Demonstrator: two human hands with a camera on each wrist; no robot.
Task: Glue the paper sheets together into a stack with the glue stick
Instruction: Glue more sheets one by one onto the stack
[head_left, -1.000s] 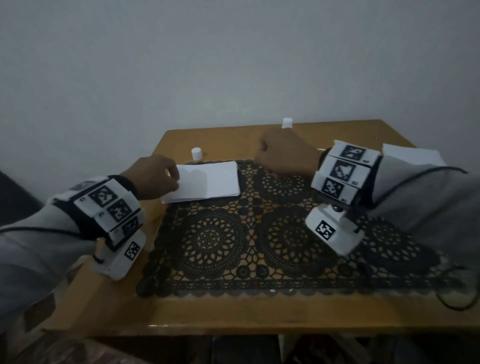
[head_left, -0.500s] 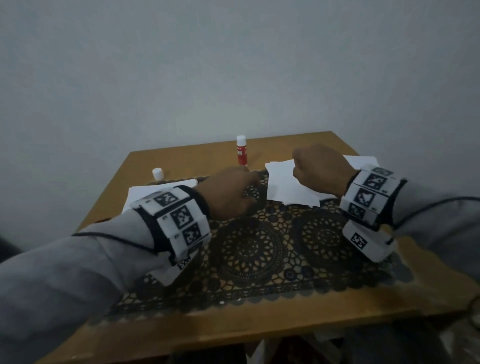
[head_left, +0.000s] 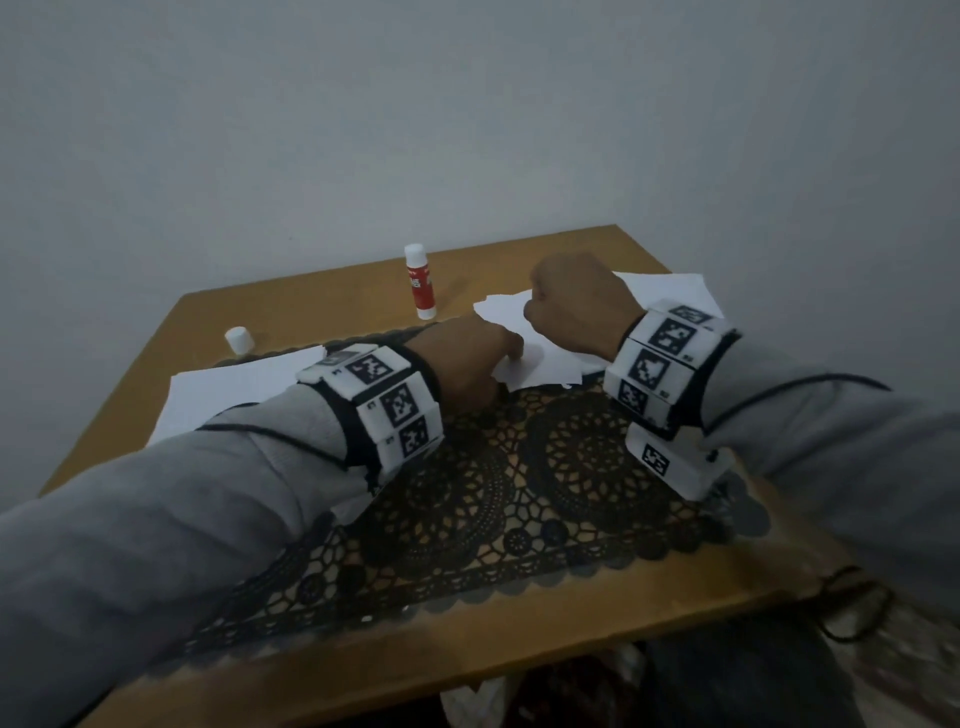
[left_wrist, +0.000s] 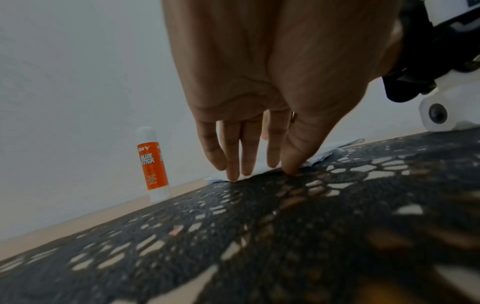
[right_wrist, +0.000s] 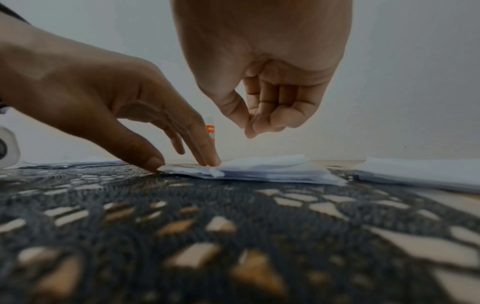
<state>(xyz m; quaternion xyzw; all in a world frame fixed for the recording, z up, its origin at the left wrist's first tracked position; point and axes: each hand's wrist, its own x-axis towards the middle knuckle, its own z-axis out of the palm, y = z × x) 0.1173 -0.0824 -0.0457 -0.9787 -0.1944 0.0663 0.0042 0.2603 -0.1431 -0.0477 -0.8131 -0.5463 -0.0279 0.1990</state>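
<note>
A red and white glue stick (head_left: 421, 283) (left_wrist: 153, 164) stands upright at the back of the wooden table, and neither hand touches it. A small stack of white paper sheets (head_left: 535, 364) (right_wrist: 272, 170) lies on the far edge of the black lace mat (head_left: 519, 499). My left hand (head_left: 493, 358) (left_wrist: 249, 166) has straight fingers, and their tips press on the stack's near left corner. My right hand (head_left: 566, 306) (right_wrist: 262, 123) hovers just above the stack with its fingers curled to the thumb and nothing in them.
More white sheets lie at the left (head_left: 234, 384) and at the back right (head_left: 670, 286). A white cap (head_left: 239, 340) stands on the table to the left of the glue stick. A grey wall rises right behind the table.
My right hand has let go of the glue stick, which now stands alone. My left hand has left the left sheets and crossed to the middle stack, where its fingertips now press.
</note>
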